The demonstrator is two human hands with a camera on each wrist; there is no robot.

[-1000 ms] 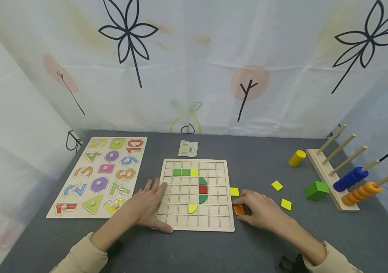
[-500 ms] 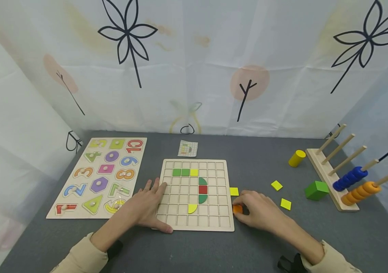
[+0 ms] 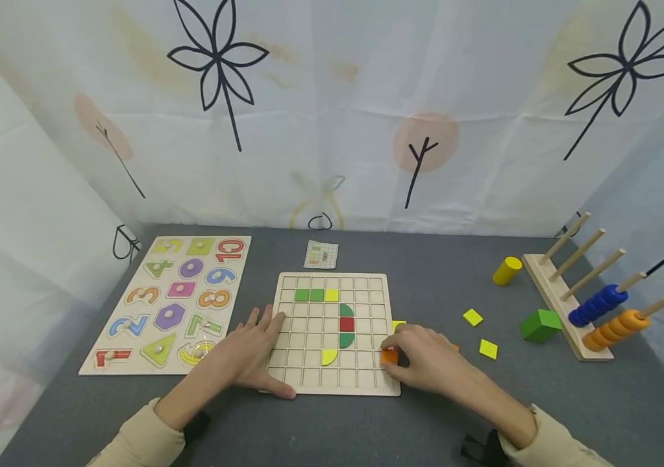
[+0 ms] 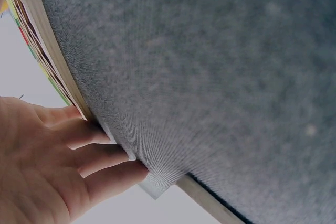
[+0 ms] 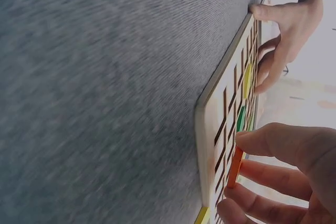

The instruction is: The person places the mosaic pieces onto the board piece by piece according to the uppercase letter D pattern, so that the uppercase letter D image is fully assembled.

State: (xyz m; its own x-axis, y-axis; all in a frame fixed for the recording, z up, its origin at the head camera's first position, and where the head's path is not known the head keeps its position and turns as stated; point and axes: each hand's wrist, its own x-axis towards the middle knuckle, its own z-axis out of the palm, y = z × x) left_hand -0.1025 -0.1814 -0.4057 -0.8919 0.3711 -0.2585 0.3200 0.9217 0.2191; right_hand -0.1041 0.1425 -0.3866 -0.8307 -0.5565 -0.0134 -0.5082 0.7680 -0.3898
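Note:
A wooden grid board lies in the middle of the grey table, with green, yellow and red tiles in some cells. My left hand lies flat on the board's left edge with straight fingers; the left wrist view shows its fingers on the grey felt next to the number board. My right hand pinches an orange tile over the board's right edge, near the lower right cells. The orange tile stands on edge between thumb and fingers just above the grid board.
A number puzzle board lies at the left. Loose yellow tiles, a green cube, a yellow cylinder and a peg rack with blue and orange rings stand at the right. A small pattern card lies behind the board.
My right hand has lifted the orange tile off the table and carried it left, from beside the board to over its right edge. The left hand has not moved.

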